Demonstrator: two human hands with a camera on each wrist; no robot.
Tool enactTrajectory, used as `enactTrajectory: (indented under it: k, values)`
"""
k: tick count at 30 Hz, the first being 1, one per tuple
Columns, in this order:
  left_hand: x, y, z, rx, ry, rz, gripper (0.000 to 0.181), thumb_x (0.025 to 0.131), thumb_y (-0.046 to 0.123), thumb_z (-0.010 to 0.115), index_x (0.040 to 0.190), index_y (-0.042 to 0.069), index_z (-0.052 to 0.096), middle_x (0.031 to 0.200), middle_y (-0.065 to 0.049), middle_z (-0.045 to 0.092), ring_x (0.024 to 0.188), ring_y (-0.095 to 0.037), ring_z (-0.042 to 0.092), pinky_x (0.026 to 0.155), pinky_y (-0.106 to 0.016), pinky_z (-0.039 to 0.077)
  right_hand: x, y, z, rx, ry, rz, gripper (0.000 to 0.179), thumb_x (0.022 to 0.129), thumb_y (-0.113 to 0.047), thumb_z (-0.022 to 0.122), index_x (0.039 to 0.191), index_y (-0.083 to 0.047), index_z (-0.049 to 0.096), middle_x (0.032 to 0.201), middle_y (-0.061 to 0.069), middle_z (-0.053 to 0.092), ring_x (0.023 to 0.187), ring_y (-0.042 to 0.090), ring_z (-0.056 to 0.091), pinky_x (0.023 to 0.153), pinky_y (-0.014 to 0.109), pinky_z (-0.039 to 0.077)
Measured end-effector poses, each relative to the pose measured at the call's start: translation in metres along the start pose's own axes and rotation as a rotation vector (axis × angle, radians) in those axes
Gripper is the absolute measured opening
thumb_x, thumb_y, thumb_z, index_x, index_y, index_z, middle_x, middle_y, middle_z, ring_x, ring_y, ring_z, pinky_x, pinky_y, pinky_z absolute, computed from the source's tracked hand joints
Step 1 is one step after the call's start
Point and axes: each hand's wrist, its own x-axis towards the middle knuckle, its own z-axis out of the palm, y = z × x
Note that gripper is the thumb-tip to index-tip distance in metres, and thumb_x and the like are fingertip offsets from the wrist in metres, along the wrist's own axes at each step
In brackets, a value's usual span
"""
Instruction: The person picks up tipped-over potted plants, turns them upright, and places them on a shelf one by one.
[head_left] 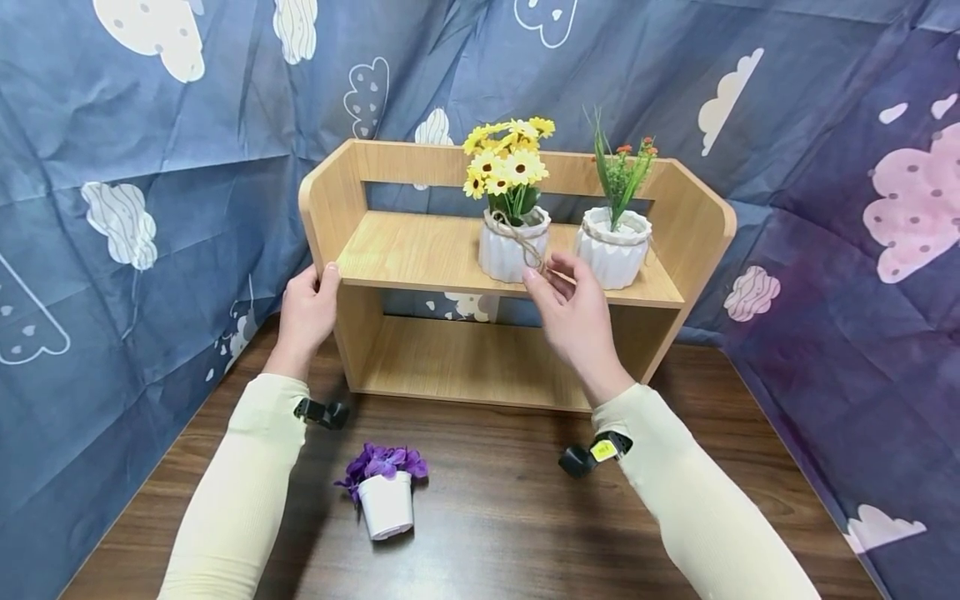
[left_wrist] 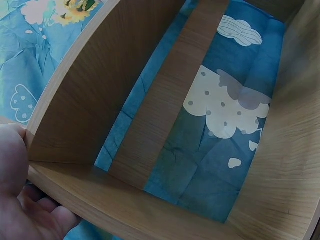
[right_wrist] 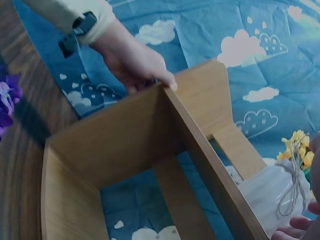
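My left hand [head_left: 309, 312] grips the left side of a two-tier wooden shelf [head_left: 420, 250], with the thumb on the upper board's front corner and the fingers bent around the outside. On the upper board stands a white ribbed pot [head_left: 504, 250] of yellow daisies [head_left: 510, 158], tied with a twine bow. My right hand [head_left: 577, 312] is at the pot's lower right front, its thumb close by the twine and its fingers loosely bent. A second white pot [head_left: 613, 250], with grass and small red flowers, stands to the right, just behind that hand.
A small white pot with purple flowers [head_left: 387, 504] lies tilted on the dark wooden table [head_left: 480, 467] in front of the shelf. Blue cloud-print cloth [head_left: 225, 125] hangs behind and along both sides. Each wrist wears a strapped black camera.
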Motion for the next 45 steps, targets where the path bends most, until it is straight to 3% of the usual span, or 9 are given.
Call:
enactTrajectory:
  k: [3, 7, 16, 23, 32, 45]
  values:
    - [0.001, 0.0, -0.001, -0.003, -0.003, 0.001, 0.052, 0.111, 0.043, 0.046, 0.128, 0.001, 0.071, 0.128, -0.024, 0.072, 0.112, -0.035, 0.064, 0.102, -0.048, 0.049, -0.011, 0.003, 0.001, 0.031, 0.023, -0.047, 0.054, 0.106, -0.022, 0.068, 0.15, 0.004, 0.051, 0.154, 0.021, 0.055, 0.145, 0.032, 0.057, 0.122, 0.044, 0.046]
    - [0.001, 0.001, -0.001, 0.0, -0.008, -0.004, 0.052, 0.111, 0.044, 0.046, 0.128, 0.002, 0.071, 0.128, -0.024, 0.072, 0.112, -0.035, 0.063, 0.101, -0.047, 0.049, -0.024, 0.007, 0.004, -0.004, 0.022, -0.108, 0.044, 0.106, -0.016, 0.065, 0.145, 0.004, 0.056, 0.148, 0.02, 0.061, 0.139, 0.032, 0.062, 0.119, 0.045, 0.049]
    - [0.001, 0.0, -0.001, 0.028, 0.026, 0.02, 0.046, 0.111, 0.039, 0.047, 0.12, 0.001, 0.072, 0.119, -0.025, 0.073, 0.106, -0.034, 0.063, 0.093, -0.039, 0.046, -0.048, 0.017, 0.011, -0.122, -0.036, -0.21, 0.041, 0.104, -0.015, 0.069, 0.141, 0.0, 0.061, 0.139, 0.018, 0.068, 0.128, 0.033, 0.069, 0.112, 0.051, 0.052]
    - [0.001, -0.001, -0.001, 0.017, 0.02, 0.017, 0.049, 0.111, 0.04, 0.046, 0.124, 0.001, 0.072, 0.123, -0.024, 0.073, 0.109, -0.034, 0.063, 0.098, -0.044, 0.048, -0.06, 0.031, 0.018, -0.134, -0.073, -0.183, 0.041, 0.103, -0.015, 0.071, 0.141, -0.003, 0.063, 0.137, 0.015, 0.071, 0.126, 0.031, 0.07, 0.111, 0.051, 0.053]
    - [0.001, -0.002, -0.001, 0.007, 0.017, 0.021, 0.05, 0.111, 0.042, 0.047, 0.123, 0.001, 0.073, 0.122, -0.024, 0.073, 0.109, -0.034, 0.063, 0.098, -0.044, 0.048, -0.077, 0.051, 0.032, -0.13, -0.131, -0.082, 0.039, 0.103, -0.019, 0.072, 0.139, -0.005, 0.064, 0.136, 0.012, 0.072, 0.124, 0.029, 0.071, 0.105, 0.05, 0.056]
    - [0.001, -0.002, 0.001, 0.007, 0.02, 0.022, 0.049, 0.111, 0.04, 0.047, 0.126, 0.001, 0.072, 0.124, -0.025, 0.073, 0.109, -0.036, 0.063, 0.1, -0.047, 0.048, -0.109, 0.088, 0.065, -0.151, -0.218, 0.009, 0.033, 0.104, -0.024, 0.07, 0.127, -0.001, 0.072, 0.119, 0.01, 0.078, 0.11, 0.024, 0.074, 0.1, 0.041, 0.059]
